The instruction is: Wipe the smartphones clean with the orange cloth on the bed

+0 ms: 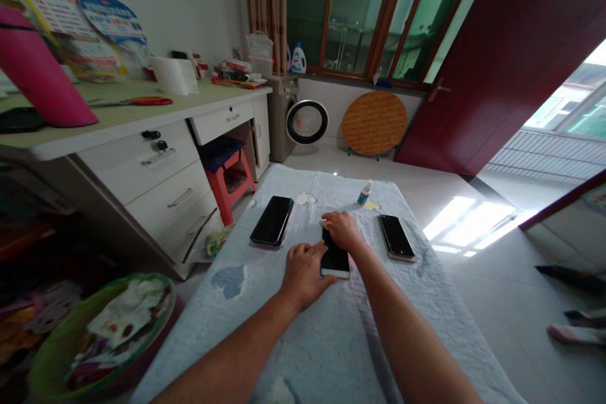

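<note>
A smartphone with a dark screen and a pale lower edge lies in the middle of the cloth-covered table. My left hand grips its left side, the thumb along the bottom edge. Over the upper part of the screen, my right hand has its fingers bent and closed together; what they hold, if anything, is hidden. To the left lies a larger black smartphone, and to the right another dark smartphone. A small spray bottle with a white cap stands beyond my right hand.
A pale blue patterned cloth covers the table. At left are a white desk, a red stool and a green-rimmed basket filled with trash. Farther back are a washing machine with its door ajar and a round wooden tabletop.
</note>
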`<state>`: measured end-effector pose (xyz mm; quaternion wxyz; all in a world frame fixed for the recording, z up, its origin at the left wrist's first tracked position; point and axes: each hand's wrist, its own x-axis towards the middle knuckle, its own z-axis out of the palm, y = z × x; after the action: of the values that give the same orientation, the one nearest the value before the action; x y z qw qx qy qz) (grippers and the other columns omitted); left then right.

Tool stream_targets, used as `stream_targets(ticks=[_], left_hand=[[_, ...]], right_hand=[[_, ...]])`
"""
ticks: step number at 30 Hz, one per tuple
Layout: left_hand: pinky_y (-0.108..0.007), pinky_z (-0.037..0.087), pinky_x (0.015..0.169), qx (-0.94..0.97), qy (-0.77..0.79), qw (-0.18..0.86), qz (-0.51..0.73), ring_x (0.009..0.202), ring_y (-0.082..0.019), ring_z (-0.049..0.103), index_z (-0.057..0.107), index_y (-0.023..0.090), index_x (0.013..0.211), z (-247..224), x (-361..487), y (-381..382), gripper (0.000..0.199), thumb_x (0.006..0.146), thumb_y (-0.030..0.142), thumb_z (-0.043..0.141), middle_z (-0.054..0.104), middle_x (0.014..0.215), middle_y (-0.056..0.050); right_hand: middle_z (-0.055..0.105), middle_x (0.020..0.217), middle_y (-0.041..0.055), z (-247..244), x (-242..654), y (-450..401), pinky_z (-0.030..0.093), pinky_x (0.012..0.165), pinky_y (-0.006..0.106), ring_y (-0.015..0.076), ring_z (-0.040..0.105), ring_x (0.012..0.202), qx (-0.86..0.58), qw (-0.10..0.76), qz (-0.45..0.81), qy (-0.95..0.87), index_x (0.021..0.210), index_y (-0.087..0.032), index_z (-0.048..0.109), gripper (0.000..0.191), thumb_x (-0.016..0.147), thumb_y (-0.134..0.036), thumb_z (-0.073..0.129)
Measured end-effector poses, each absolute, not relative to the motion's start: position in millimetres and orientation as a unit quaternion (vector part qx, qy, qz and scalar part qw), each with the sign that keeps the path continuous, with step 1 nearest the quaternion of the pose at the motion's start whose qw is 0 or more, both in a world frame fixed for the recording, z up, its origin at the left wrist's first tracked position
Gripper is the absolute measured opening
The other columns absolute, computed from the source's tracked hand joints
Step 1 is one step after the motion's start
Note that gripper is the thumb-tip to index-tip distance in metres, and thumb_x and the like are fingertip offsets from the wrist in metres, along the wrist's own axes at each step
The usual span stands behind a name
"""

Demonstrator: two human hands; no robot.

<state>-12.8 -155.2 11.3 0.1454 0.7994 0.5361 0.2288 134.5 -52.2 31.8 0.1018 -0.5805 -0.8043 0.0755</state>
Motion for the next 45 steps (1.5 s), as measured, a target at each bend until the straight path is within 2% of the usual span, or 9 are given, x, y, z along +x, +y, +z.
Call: stream_targets(ticks=[6,11,18,25,32,34,36,39,45], left_hand=[[-0.044,0.034,0.096,0.791,0.544,0.15,0.235,0.108,-0.029,0.052,0.054,0.027,0.128,12.5,-12.6,-155.7,0.067,0.069,0.051,0.077,0.061,0.131,-0.004],[-0.049,0.029,0.1,0.792,0.546,0.128,0.241,0.11,-0.03,0.052,0.055,0.025,0.127,14.6,-9.4,-159.0,0.063,0.075,0.056,0.071,0.06,0.132,-0.006],[-0.052,0.022,0.106,0.79,0.55,0.134,0.234,0.113,-0.031,0.05,0.054,0.027,0.128,14.2,-7.9,-159.2,0.063,0.075,0.056,0.07,0.057,0.136,-0.005],[-0.05,0.029,0.103,0.796,0.551,0.132,0.213,0.115,-0.032,0.05,0.053,0.027,0.13,14.6,-8.8,-156.7,0.065,0.073,0.053,0.073,0.055,0.14,-0.004],[-0.048,0.036,0.099,0.811,0.549,0.117,0.162,0.122,-0.032,0.048,0.051,0.022,0.132,23.9,-5.2,-158.0,0.06,0.079,0.047,0.067,0.05,0.144,-0.007],[-0.048,0.038,0.096,0.822,0.538,0.111,0.149,0.118,-0.033,0.052,0.052,0.021,0.129,30.9,-4.8,-153.4,0.06,0.076,0.044,0.07,0.054,0.14,-0.009],[-0.048,0.039,0.094,0.829,0.529,0.117,0.137,0.108,-0.033,0.058,0.055,0.02,0.125,37.5,-5.3,-146.5,0.063,0.071,0.045,0.075,0.066,0.123,-0.011],[-0.049,0.037,0.098,0.831,0.52,0.131,0.147,0.105,-0.032,0.061,0.056,0.018,0.124,40.9,-7.1,-136.6,0.073,0.063,0.05,0.08,0.07,0.111,-0.012],[-0.044,0.035,0.103,0.823,0.5,0.16,0.217,0.117,-0.029,0.057,0.057,0.021,0.125,21.5,-10.3,-127.0,0.067,0.067,0.048,0.078,0.062,0.129,-0.01]], right_hand=[[0.069,0.115,0.0053,31.1,125.1,-49.8,0.037,0.09,0.032,0.0232,0.057,0.104,-0.583,0.089,0.074,-0.804,0.116,-0.024,0.067,0.033,0.093,-0.024,0.044],[0.068,0.117,0.0059,34.6,140.1,-49.6,0.037,0.088,0.034,0.0256,0.056,0.106,-0.606,0.064,0.062,-0.791,0.118,-0.026,0.066,0.034,0.093,-0.026,0.044],[0.071,0.108,0.0094,31.6,173.5,-51.0,0.037,0.089,0.028,0.0209,0.061,0.1,-0.627,0.066,0.063,-0.773,0.11,-0.018,0.069,0.032,0.089,-0.018,0.045],[0.072,0.103,0.0091,34.9,179.5,-71.1,0.037,0.086,0.024,0.019,0.063,0.099,-0.637,0.092,0.079,-0.761,0.108,-0.015,0.069,0.032,0.086,-0.014,0.046],[0.072,0.102,0.0063,37.3,181.6,-96.3,0.038,0.086,0.025,0.0183,0.062,0.097,-0.636,0.117,0.119,-0.754,0.108,-0.017,0.069,0.03,0.086,-0.015,0.049],[0.072,0.102,0.0061,39.3,181.9,-102.0,0.038,0.086,0.025,0.0183,0.062,0.097,-0.635,0.122,0.126,-0.753,0.108,-0.017,0.069,0.03,0.086,-0.016,0.049],[0.073,0.101,0.0061,41.5,181.5,-106.3,0.038,0.086,0.025,0.0184,0.062,0.097,-0.637,0.125,0.127,-0.75,0.108,-0.017,0.069,0.03,0.086,-0.016,0.049],[0.072,0.102,0.0063,43.6,180.9,-111.1,0.038,0.085,0.025,0.0189,0.061,0.097,-0.65,0.122,0.128,-0.739,0.109,-0.017,0.07,0.03,0.086,-0.016,0.05],[0.072,0.103,0.0059,46.7,181.5,-120.7,0.038,0.087,0.025,0.0189,0.06,0.098,-0.657,0.127,0.141,-0.73,0.108,-0.018,0.07,0.03,0.085,-0.015,0.051]])
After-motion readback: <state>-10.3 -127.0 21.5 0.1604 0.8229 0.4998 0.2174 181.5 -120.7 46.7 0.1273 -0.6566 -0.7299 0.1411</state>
